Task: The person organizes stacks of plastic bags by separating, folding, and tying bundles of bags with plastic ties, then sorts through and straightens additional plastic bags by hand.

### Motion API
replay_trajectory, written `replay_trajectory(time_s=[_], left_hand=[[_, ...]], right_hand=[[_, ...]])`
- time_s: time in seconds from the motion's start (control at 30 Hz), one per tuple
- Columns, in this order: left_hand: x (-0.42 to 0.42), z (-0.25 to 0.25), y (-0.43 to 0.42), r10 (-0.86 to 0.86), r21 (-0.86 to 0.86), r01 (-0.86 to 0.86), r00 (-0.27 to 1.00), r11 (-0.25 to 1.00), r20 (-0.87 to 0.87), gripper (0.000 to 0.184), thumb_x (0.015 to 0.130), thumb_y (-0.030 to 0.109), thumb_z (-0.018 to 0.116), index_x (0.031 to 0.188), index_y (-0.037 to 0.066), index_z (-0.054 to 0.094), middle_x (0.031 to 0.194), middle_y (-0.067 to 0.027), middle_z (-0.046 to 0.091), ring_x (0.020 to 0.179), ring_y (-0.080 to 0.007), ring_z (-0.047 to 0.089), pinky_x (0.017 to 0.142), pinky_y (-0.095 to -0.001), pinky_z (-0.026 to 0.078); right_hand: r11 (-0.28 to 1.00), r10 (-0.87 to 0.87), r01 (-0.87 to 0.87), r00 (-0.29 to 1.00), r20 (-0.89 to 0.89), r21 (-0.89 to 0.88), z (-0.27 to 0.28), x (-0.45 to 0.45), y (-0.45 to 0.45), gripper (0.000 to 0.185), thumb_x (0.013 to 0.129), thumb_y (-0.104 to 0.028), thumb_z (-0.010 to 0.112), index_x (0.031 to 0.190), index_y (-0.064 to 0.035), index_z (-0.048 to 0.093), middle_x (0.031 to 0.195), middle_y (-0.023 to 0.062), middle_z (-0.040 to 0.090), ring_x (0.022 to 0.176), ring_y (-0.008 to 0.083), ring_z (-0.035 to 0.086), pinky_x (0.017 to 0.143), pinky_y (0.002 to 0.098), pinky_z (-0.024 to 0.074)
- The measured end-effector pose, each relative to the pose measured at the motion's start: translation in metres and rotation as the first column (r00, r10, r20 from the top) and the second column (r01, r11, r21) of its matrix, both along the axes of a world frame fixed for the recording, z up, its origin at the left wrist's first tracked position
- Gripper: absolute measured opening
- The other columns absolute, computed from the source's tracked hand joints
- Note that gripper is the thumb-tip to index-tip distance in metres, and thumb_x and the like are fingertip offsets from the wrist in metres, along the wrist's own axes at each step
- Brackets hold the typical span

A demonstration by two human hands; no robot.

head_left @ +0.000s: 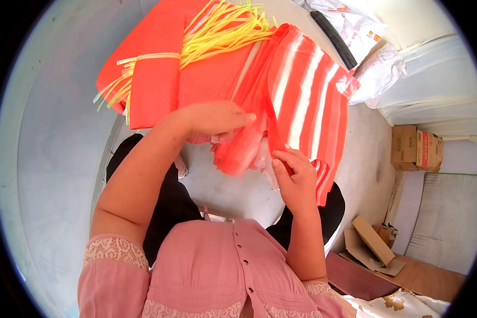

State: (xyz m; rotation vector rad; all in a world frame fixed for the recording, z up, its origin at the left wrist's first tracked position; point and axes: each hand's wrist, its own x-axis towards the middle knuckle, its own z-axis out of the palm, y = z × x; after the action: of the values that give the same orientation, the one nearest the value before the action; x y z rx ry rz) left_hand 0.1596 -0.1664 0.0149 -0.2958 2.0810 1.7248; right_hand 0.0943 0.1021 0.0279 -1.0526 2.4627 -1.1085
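Observation:
A stack of thin red-and-white striped sheets [307, 90], soft like plastic or cloth, hangs in front of me over the near edge. My right hand [297, 177] is closed at the stack's lower left edge, thumb and fingers pinching a striped sheet. To its left, my left hand [217, 119] is bent over loose red sheets [238, 153] whose lower ends are blurred. Its fingers are smeared by motion, so their grip is unclear. Just beyond lies a folded red bundle [153, 85] tied with a pale band, and a bunch of yellow strips [225, 34] rests on top.
White plastic bags [350, 24] and a black roll [334, 40] lie at the back right. A cardboard box [416, 148] stands by the right wall, with flattened cardboard [371, 246] lower down. My knees, in black trousers [169, 199], are under the hanging sheets.

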Motion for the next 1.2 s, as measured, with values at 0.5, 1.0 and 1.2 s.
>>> replay_trajectory(time_s=[0.5, 1.0, 1.2], left_hand=[[0.0, -0.001, 0.013, -0.015, 0.136, 0.005, 0.997, 0.991, 0.07, 0.053, 0.109, 0.055, 0.044, 0.081, 0.011, 0.058, 0.055, 0.0029, 0.052, 0.044, -0.0084, 0.036, 0.041, -0.0285, 0.028], [0.001, -0.017, 0.026, -0.3, -0.093, 0.303, 0.953, 0.949, 0.045, 0.049, 0.107, 0.043, 0.053, 0.08, 0.003, 0.059, 0.062, -0.0034, 0.065, 0.063, -0.0155, 0.064, 0.068, -0.0336, 0.05], [0.001, -0.01, 0.031, -0.397, -0.088, 0.401, 0.916, 0.912, 0.063, 0.042, 0.106, 0.04, 0.055, 0.089, 0.002, 0.061, 0.069, -0.0045, 0.068, 0.067, -0.0152, 0.064, 0.072, -0.033, 0.05]], right_hand=[[0.998, 0.045, -0.044, 0.999, -0.012, 0.035, 0.006, 0.002, -0.003, 0.02, 0.094, -0.012, 0.073, 0.109, 0.0009, 0.074, 0.109, 0.016, 0.072, 0.101, 0.0305, 0.072, 0.083, 0.0357, 0.0563], [0.998, 0.061, -0.051, 0.955, 0.291, -0.042, -0.027, 0.006, 0.007, 0.029, 0.102, -0.008, 0.066, 0.13, 0.0021, 0.066, 0.121, 0.0118, 0.07, 0.104, 0.0182, 0.071, 0.09, 0.0309, 0.0561], [1.0, -0.005, 0.012, 0.963, 0.268, -0.027, -0.029, -0.001, 0.0, 0.044, 0.1, -0.01, 0.068, 0.142, -0.0003, 0.058, 0.127, 0.0166, 0.068, 0.115, 0.0255, 0.07, 0.097, 0.0375, 0.0562]])
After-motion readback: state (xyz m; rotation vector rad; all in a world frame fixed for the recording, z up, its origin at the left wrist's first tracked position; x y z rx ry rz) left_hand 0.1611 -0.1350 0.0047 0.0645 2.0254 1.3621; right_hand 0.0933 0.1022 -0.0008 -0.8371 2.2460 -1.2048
